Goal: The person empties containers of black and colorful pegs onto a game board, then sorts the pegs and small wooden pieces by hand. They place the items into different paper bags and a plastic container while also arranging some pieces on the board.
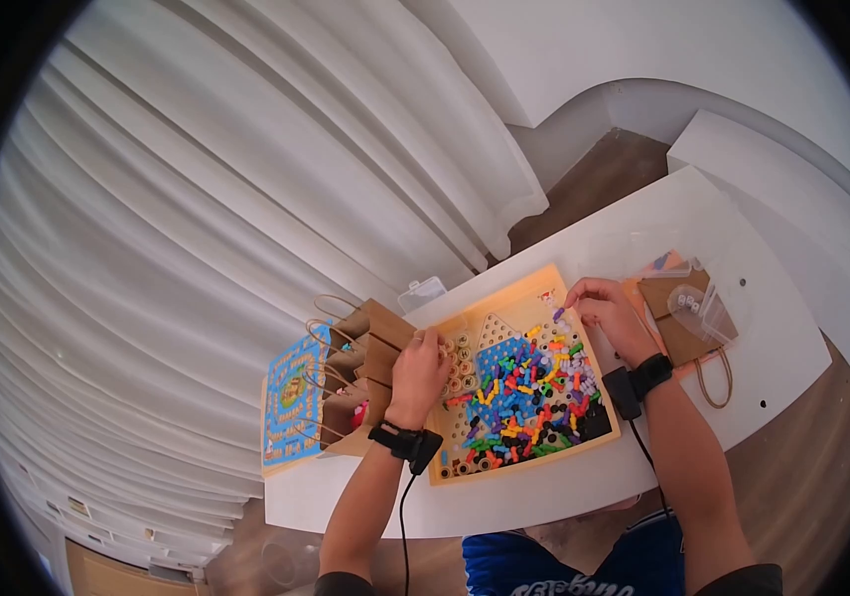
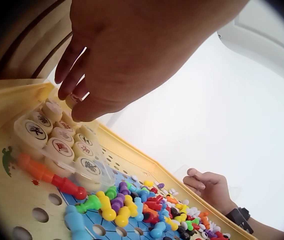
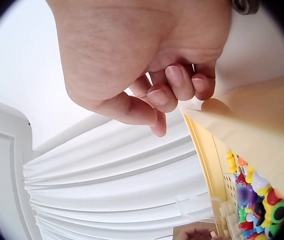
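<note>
My left hand (image 1: 421, 372) reaches over a clear plastic box (image 2: 24, 131) inside the wooden game board's left side. Between its thumb and fingers it pinches a round Chinese chess piece (image 2: 73, 100). More chess pieces (image 2: 61, 148) with red and black characters fill the box below. My right hand (image 1: 606, 313) hovers at the right rim of the yellow game board (image 1: 516, 288), its fingers loosely bent, and nothing shows between them in the right wrist view. A purple peg (image 1: 558, 314) lies close by its fingertips. Many coloured pegs (image 1: 534, 397) cover the blue star pattern.
Brown paper bags (image 1: 381, 333) stand left of the board, beside a blue printed game sheet (image 1: 291, 392). On the right, a clear container with dice (image 1: 689, 300) rests over another paper bag (image 1: 678, 343). The white table's edge (image 1: 365, 512) runs before my body.
</note>
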Motion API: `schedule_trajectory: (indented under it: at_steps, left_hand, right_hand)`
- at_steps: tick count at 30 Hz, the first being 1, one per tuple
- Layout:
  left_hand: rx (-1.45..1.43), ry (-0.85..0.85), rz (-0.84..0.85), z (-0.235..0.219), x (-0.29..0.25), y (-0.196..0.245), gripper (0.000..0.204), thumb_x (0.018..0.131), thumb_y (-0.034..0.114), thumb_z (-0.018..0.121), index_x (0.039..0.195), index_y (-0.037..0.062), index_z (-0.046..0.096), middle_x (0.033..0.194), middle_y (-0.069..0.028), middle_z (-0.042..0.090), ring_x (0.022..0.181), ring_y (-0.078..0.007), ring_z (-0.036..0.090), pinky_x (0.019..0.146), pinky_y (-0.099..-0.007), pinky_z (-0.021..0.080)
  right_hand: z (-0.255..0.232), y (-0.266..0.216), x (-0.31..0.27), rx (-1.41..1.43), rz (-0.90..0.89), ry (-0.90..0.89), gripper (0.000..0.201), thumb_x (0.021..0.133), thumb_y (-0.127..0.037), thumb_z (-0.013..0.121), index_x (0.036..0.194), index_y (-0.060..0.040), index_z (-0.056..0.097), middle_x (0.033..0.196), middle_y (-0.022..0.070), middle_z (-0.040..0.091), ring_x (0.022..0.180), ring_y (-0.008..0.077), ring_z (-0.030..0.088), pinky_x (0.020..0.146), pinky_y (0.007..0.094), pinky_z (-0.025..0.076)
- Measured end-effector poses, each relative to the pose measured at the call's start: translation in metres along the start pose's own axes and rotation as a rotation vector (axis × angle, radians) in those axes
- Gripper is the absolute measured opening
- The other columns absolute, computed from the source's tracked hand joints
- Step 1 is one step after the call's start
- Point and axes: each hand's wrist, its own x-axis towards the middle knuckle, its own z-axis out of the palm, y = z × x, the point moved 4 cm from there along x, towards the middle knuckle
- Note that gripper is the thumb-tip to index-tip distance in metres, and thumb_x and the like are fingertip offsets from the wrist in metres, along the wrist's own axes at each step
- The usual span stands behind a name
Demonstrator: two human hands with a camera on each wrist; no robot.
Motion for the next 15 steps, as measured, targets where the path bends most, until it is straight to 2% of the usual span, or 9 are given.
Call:
schedule_trajectory:
  at_steps: [6, 10, 12, 15]
  left_hand:
    - [0.138, -0.002, 0.078, 0.014, 0.005, 0.002, 0.027, 0.082, 0.009, 0.074, 0.105, 0.0071, 0.059, 0.099, -0.0154, 0.067, 0.094, -0.0362, 0.068, 0.082, -0.0469, 0.054]
    - [0.103, 0.012, 0.064, 0.013, 0.003, 0.002, 0.028, 0.081, 0.007, 0.074, 0.105, 0.0067, 0.059, 0.099, -0.0157, 0.066, 0.097, -0.0371, 0.067, 0.085, -0.0472, 0.054]
    - [0.023, 0.042, 0.087, 0.011, 0.003, -0.001, 0.024, 0.082, 0.006, 0.074, 0.101, 0.0032, 0.06, 0.102, -0.0177, 0.064, 0.095, -0.0402, 0.065, 0.083, -0.0494, 0.054]
    - [0.014, -0.003, 0.084, 0.01, -0.001, -0.003, 0.025, 0.081, 0.003, 0.073, 0.103, 0.0051, 0.06, 0.101, -0.0159, 0.063, 0.1, -0.0385, 0.064, 0.087, -0.0487, 0.053]
  right_hand:
    - [-0.001, 0.0, 0.001, -0.024, 0.012, -0.003, 0.011, 0.087, -0.004, 0.058, 0.089, -0.0021, 0.069, 0.08, -0.0019, 0.063, 0.068, 0.0035, 0.044, 0.06, 0.0211, 0.033]
    - [0.002, -0.003, -0.001, -0.012, -0.004, 0.008, 0.012, 0.087, -0.004, 0.058, 0.089, -0.002, 0.069, 0.079, -0.0019, 0.062, 0.068, 0.0038, 0.044, 0.06, 0.0214, 0.032]
    - [0.0, -0.001, 0.0, -0.016, -0.002, 0.003, 0.012, 0.087, -0.004, 0.058, 0.089, -0.0019, 0.069, 0.079, -0.0019, 0.062, 0.068, 0.0037, 0.044, 0.06, 0.0215, 0.032]
    - [0.0, 0.0, 0.001, -0.017, 0.001, -0.004, 0.012, 0.087, -0.004, 0.057, 0.089, -0.0017, 0.069, 0.079, -0.002, 0.062, 0.068, 0.0036, 0.043, 0.06, 0.0216, 0.032]
